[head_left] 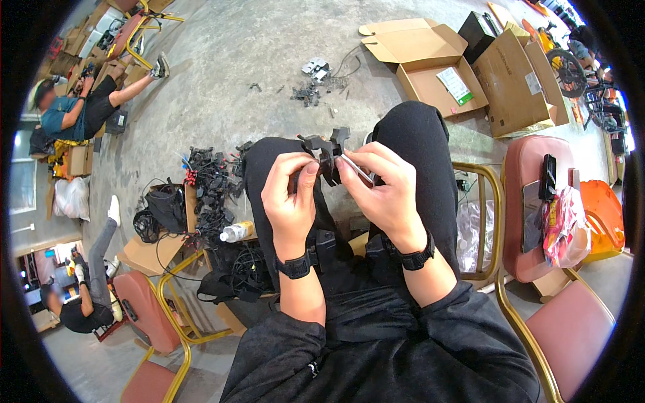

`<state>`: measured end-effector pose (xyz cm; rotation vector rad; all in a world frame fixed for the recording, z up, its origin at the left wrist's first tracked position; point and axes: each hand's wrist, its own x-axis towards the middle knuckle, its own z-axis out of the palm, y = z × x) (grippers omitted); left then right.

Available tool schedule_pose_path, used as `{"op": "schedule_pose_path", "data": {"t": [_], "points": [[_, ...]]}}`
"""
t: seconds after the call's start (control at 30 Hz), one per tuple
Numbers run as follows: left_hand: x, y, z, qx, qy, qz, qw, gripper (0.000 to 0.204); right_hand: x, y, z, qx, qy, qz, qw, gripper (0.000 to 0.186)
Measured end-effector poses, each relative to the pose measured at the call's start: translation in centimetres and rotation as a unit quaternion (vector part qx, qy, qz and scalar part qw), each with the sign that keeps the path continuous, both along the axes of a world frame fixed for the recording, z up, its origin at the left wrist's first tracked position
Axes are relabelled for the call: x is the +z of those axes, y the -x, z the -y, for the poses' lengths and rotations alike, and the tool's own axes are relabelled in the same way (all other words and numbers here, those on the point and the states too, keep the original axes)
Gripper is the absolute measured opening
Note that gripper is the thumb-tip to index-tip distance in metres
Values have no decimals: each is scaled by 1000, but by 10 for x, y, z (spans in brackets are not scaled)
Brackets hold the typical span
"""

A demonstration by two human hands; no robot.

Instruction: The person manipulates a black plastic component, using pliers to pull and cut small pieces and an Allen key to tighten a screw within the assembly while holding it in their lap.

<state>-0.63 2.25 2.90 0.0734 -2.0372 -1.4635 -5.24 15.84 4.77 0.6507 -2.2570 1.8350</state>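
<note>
Between my knees I hold a dark, jointed black plastic part (329, 158) up in front of me, with prongs at its far end. My left hand (289, 195) is closed, with thumb and index finger pinching the part's left side. My right hand (386, 185) is closed too, gripping a thin, flat, silver-edged piece (361, 170) against the part's right side. Whether that piece is joined to the black part I cannot tell. My fingers cover much of both. Each wrist wears a black strap.
Left of my knee lies a heap of black parts and cables (213, 181), near a clear bottle (236, 232). Ahead on the floor are small scattered parts (307, 94). An open cardboard box (410, 80) stands ahead right. Chairs (531, 174) flank me. Two people sit at left.
</note>
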Motion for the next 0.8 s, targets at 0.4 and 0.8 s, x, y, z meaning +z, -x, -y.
{"op": "schedule_pose_path", "data": {"t": [0.4,0.8], "points": [[9,0,-6,-32,-218,-3,975,14,-2,-1,4,7,16,-26,1000,20],[-13,5,-25,-12,-464,8,885,17,-3,-2,7,10,37,26,999,21]]}}
